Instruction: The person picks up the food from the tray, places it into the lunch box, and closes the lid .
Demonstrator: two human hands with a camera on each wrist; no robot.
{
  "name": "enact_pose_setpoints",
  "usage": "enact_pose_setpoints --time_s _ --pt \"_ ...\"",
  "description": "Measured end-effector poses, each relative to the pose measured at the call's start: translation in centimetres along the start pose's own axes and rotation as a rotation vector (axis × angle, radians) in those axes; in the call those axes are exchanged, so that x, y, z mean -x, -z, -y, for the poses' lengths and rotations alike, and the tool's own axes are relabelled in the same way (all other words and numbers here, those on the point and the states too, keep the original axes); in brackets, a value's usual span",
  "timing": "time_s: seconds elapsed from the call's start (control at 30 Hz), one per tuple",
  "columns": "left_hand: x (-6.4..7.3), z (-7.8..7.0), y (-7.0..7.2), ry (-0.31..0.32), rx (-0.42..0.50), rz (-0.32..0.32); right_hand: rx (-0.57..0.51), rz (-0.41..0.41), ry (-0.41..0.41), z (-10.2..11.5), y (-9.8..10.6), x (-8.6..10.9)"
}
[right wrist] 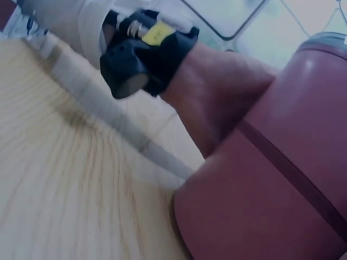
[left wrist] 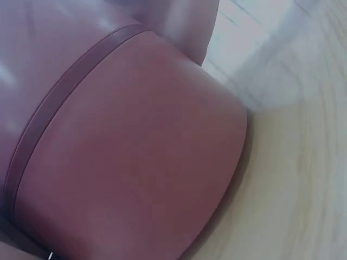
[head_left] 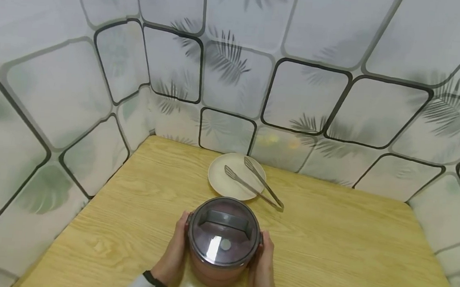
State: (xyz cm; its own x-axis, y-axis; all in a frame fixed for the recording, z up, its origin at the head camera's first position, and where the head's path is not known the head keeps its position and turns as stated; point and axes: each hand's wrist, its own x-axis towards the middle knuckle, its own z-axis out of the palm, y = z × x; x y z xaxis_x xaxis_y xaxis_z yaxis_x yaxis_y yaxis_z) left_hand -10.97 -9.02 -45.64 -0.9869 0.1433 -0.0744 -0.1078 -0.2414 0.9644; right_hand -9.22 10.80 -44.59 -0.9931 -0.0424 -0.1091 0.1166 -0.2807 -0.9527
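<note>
A dusty-red pot (head_left: 219,274) stands on the wooden table in front of me, a narrow shadow along its base in the left wrist view. Its see-through lid (head_left: 210,239) has a dark rim and a grey arched handle (head_left: 226,220), and is seated on top. My left hand (head_left: 174,249) holds the pot by its left side handle, and my right hand (head_left: 264,268) holds the handle opposite. Most of the fingers are hidden by the pot. The pot's wall (left wrist: 135,141), crossed by a darker band, fills much of the left wrist view.
Behind the pot lies a white plate (head_left: 219,178), with metal tongs (head_left: 263,182) resting across it, their joined end past its right rim. Patterned sheeting (head_left: 235,81) encloses the table's (head_left: 348,243) back and sides. A black wrist strap (right wrist: 146,59) shows in the right wrist view.
</note>
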Motion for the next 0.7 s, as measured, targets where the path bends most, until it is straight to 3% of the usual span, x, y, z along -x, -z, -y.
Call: enact_pose_setpoints --time_s 0.17,0.4,0.53,0.7 --pt "0.1 0.1 -0.2 -0.03 0.087 0.034 -0.08 -0.082 0.024 0.1 -0.8 0.4" --pt "0.3 0.2 -0.2 -0.008 0.184 0.049 -0.091 -0.112 0.014 0.0 -0.9 0.7" --pt "0.3 0.2 -0.3 -0.008 0.191 0.035 -0.097 -0.04 -0.04 0.4 -0.1 0.5" --pt "0.1 -0.5 0.2 -0.035 0.107 0.054 -0.022 0.063 -0.116 1.2 1.1 -0.2"
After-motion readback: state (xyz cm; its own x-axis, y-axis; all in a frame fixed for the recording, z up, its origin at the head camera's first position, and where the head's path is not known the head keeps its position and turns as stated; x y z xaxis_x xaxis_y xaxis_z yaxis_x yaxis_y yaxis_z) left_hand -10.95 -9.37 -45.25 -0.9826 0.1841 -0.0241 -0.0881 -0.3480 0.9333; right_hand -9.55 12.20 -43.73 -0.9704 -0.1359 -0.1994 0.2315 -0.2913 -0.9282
